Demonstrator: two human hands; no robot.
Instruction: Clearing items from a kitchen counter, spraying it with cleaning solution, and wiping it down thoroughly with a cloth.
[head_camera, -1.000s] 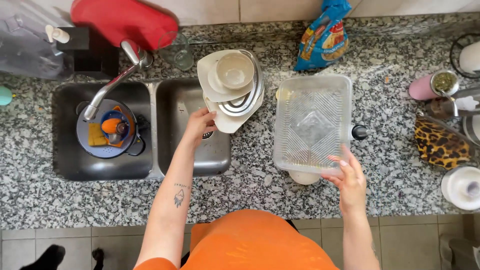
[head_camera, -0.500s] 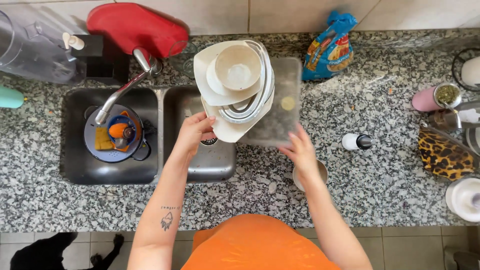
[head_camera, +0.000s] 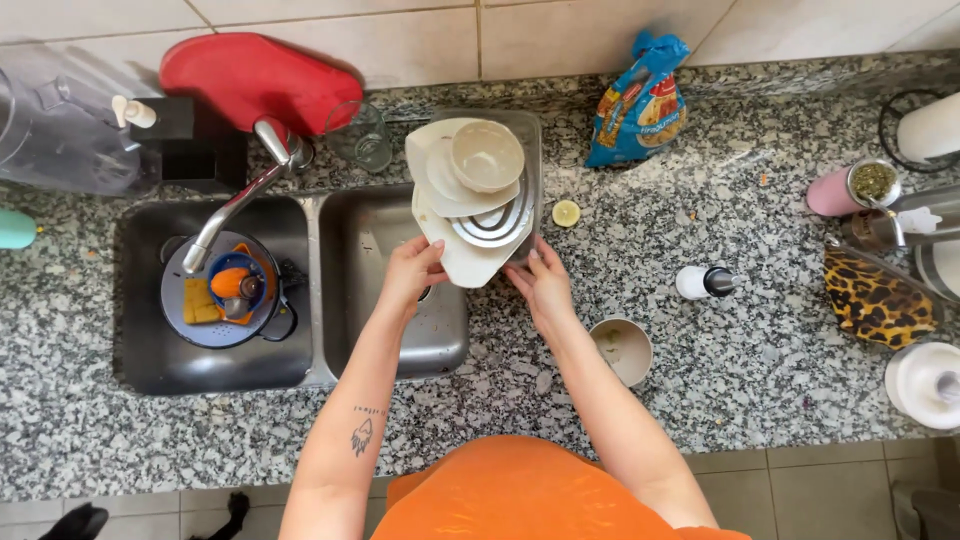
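Note:
A stack of cream plates (head_camera: 470, 215) with a small bowl (head_camera: 487, 155) on top is held over the right sink basin (head_camera: 360, 290). My left hand (head_camera: 412, 272) grips the stack's near left edge. My right hand (head_camera: 541, 282) grips its near right edge. Behind and under the stack a clear plastic tray (head_camera: 530, 135) shows at the far right side. Whether the stack rests on the tray, I cannot tell.
Left basin holds a pot (head_camera: 222, 295) with a yellow sponge and orange items under the tap (head_camera: 235, 200). On the granite counter: a small bowl (head_camera: 620, 350), a lemon slice (head_camera: 566, 213), a white bottle (head_camera: 705, 283), a snack bag (head_camera: 635, 105), a glass (head_camera: 358, 138), a red board (head_camera: 255, 80).
My right hand slid the clear tray from the counter on the right to behind the stack, then took hold of the stack's right edge. The left hand stayed on the stack.

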